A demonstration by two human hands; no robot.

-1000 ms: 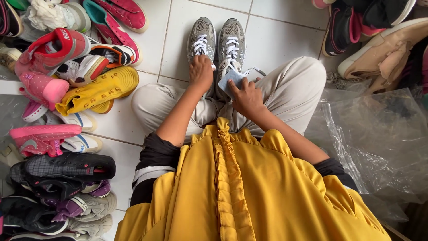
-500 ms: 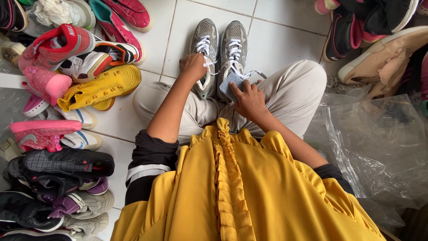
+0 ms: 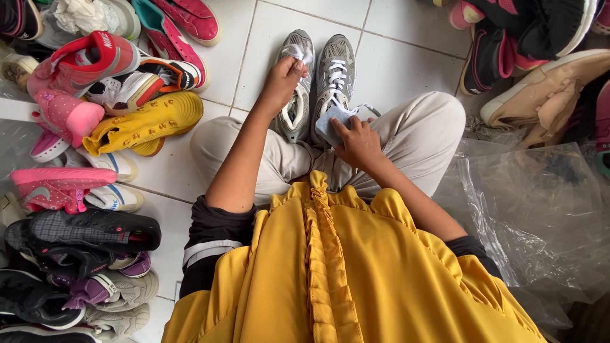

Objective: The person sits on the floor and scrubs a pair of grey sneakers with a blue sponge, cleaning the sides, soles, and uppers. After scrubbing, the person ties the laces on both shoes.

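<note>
Sitting on the white tile floor [image 3: 394, 63] with crossed legs, the person in a yellow top has a pair of grey sneakers between the knees. At the far left lies a heap of shoes: a red sneaker [image 3: 82, 60] on top, a yellow shoe [image 3: 149, 121] just below it, a pink shoe [image 3: 57, 187] lower down, and a black shoe [image 3: 95, 232] under that one. These shoes touch each other and stay well apart from the hands.

Next comes the left hand [image 3: 283, 79]. It is closed on the white laces of the left grey sneaker [image 3: 295, 111], near the tongue, with the fingers curled and the thumb on top. This sneaker stands on the floor with its toe pointing away from the person, and its heel rests against the left leg.

Just beside it, and touching it, stands the right grey sneaker [image 3: 335, 63], also toe away. The right hand [image 3: 359, 143] presses a small pale blue cloth [image 3: 333, 117] against the heel part of this sneaker; the fingers lie flat and together on the cloth, and the thumb is at the side.

At the right, a crumpled clear plastic sheet [image 3: 540, 209] lies on the floor near the right knee. Above it there is a tan shoe [image 3: 553, 82] and a black shoe with pink lining [image 3: 492, 51].
</note>
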